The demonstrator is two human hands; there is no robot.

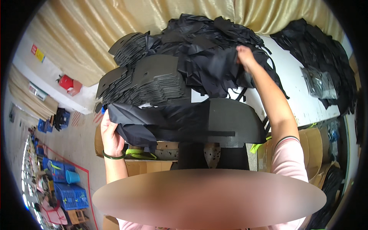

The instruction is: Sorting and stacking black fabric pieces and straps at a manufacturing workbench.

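Observation:
My left hand (111, 134) is closed on the left end of a thin black fabric piece (165, 119), stretched along the table's near edge. At its right end lies a dark grey stiff panel (235, 117) with a rounded corner and a narrow black strip along its lower part. Farther off, my right hand (246, 59) reaches to the right side of a heaped pile of black fabric (211, 63), its fingers pinched on a piece of that fabric. Fanned stacks of dark grey panels (159, 78) stand left of the pile.
More black fabric (318, 50) and a clear plastic bag (320, 82) lie on the white tabletop (299, 105) at right. Cardboard boxes (310, 149) stand below the table's near edge. Gold curtains (76, 34) hang behind. Blue crates (71, 195) stand on the floor at left.

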